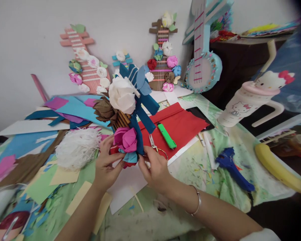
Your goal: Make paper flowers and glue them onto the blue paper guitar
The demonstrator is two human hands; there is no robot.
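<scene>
Two bare hands, one article between them: a blue guitar model [137, 127], upright with a tilt, over the middle of the worktop [180, 214] toward its front edge. Left hand [104, 165]: fingertips pinching the lower end beside a magenta flower [125, 139] and a light-blue flower [130, 158]. Right hand [157, 167]: thumb and fingers gripping the opposite lower side.

Hazards, as judged:
- Petals, thin and folded: may crease or pull loose if the left fingertips press hard.
- White rose [122, 95] and brown flower [104, 110], bulky, high on the model: could make it top-heavy should either grip slacken.
- Scissors [153, 142], one pair, just beside the right hand: blades point toward the model; a shift of that hand could knock them into the paper.
- White strands [76, 147], one heap, left of the left hand: might snag on the wrist.
- Blue glue gun [230, 165], near the right edge: an outward sweep of the right forearm could push it off.

Obscured: the model's lower end, behind the fingers; whether it touches the white sheet [126, 187] cannot be told. Red piece beneath: mostly covered. Black flat object [208, 121]: partly under red paper [185, 117], identity uncertain. Lower-left clutter: blurred, cut off.
</scene>
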